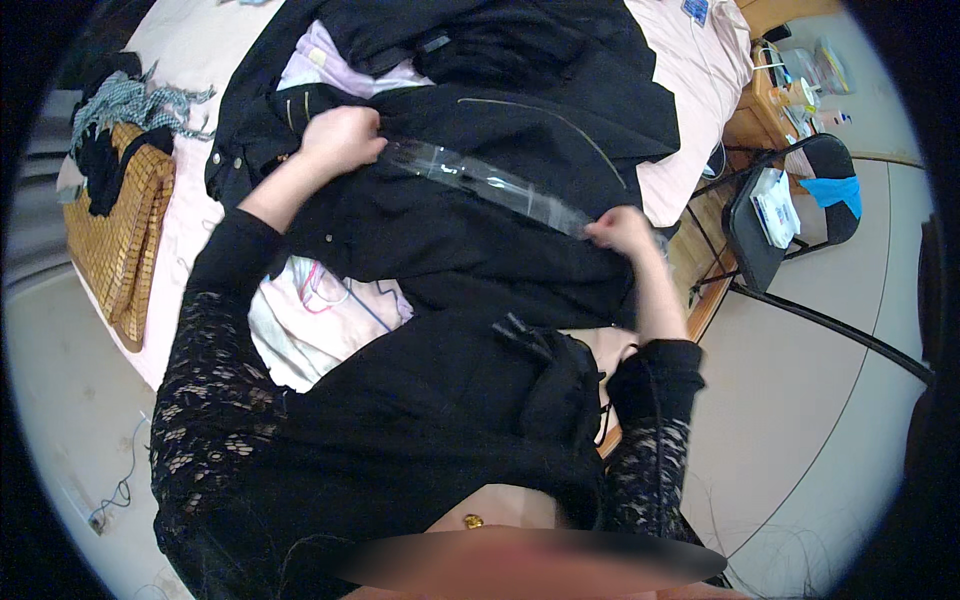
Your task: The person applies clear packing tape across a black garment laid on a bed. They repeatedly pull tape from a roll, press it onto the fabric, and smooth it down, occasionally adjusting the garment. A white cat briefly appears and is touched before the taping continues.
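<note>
A strip of clear adhesive tape (491, 182) is stretched between my hands, slanting down to the right above a black garment. My left hand (341, 135) pinches its left end in a closed grip, and my right hand (622, 229) pinches the other end. Beneath the tape lies the black garment (465, 247), spread wide, with metal snaps at its left side and a curved zipper line (555, 118) across it. Pale lilac fabric (319, 60) shows at its upper left. Whether the tape touches the garment's cloth, I cannot tell.
The garment lies on a bed with a pale pink sheet (187, 45). At left are a folded bamboo mat (124, 225) and a checked scarf (127, 109). To the right stands a black folding chair (750, 225) holding a white packet (776, 208). Behind it is a cluttered wooden bedside cabinet (750, 124).
</note>
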{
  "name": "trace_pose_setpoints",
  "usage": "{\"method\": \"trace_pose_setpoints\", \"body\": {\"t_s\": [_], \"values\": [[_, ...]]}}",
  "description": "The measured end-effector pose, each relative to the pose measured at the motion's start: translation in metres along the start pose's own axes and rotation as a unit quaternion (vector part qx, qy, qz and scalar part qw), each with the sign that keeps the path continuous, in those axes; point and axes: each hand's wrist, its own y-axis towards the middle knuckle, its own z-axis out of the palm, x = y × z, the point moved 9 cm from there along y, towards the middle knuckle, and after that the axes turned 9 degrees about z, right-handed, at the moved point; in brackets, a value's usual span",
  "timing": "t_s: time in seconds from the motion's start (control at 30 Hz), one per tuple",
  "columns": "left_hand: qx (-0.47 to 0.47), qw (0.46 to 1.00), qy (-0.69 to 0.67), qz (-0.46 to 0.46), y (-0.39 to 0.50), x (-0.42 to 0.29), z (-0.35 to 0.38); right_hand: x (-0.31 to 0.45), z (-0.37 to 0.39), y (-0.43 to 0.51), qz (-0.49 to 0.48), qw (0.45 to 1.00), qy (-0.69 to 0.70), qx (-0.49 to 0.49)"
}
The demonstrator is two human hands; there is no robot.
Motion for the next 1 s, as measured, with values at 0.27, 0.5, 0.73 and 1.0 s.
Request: {"method": "trace_pose_setpoints", "body": {"t_s": [0.27,0.5,0.73,1.0], "values": [[0.023,0.998,0.054,-0.004,0.023,-0.014,-0.004,-0.011,-0.031,-0.017,0.02,1.0,0.012,0.008],[-0.118,0.984,-0.092,0.098,0.039,-0.044,-0.101,-0.047,-0.151,-0.056,-0.033,0.981,0.165,-0.095],[0.044,0.984,0.124,0.119,0.106,-0.105,0.047,-0.091,-0.016,0.015,0.177,0.969,-0.031,-0.169],[-0.096,0.973,-0.161,0.138,0.099,-0.053,-0.078,-0.107,-0.13,-0.034,0.003,0.965,0.216,-0.147]]}}
